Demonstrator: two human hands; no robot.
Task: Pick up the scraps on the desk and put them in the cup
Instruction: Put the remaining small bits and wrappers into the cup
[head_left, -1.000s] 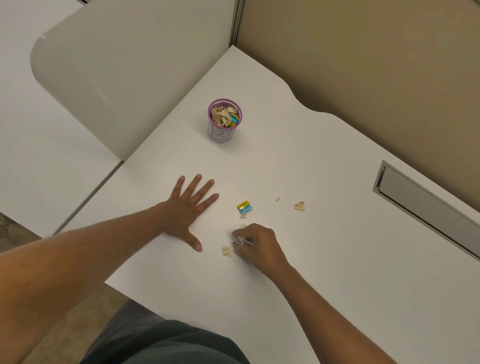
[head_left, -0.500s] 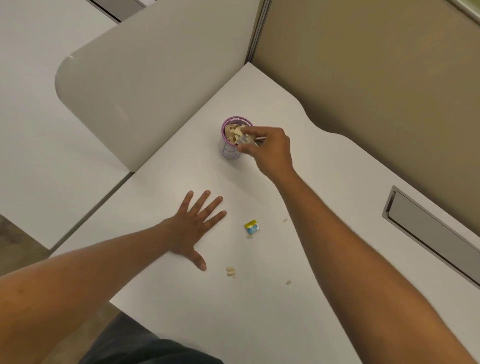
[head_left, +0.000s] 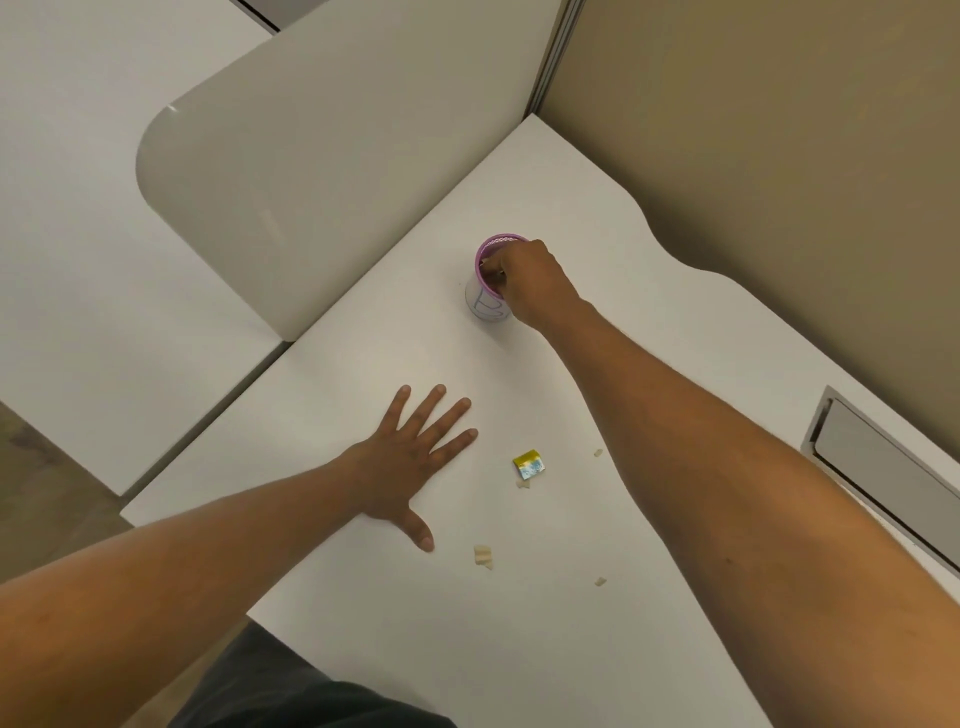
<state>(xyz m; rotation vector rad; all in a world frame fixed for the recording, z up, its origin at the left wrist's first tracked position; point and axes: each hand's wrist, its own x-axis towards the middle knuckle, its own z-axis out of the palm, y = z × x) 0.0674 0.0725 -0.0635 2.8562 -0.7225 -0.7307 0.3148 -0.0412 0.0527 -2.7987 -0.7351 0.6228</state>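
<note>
Right hand (head_left: 535, 280) grip inside cup (head_left: 485, 306)

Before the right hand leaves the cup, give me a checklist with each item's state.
1. Right hand at the mouth of the cup: ok.
2. Scrap released from its fingers: cannot tell, fingertips hidden.
3. Cup upright on the desk: ok.
4. Left hand flat on the desk, clear of scraps: ok.
5. Desk cleared: not ok; yellow and blue wrapper and beige scrap remain, plus smaller crumbs.
</note>
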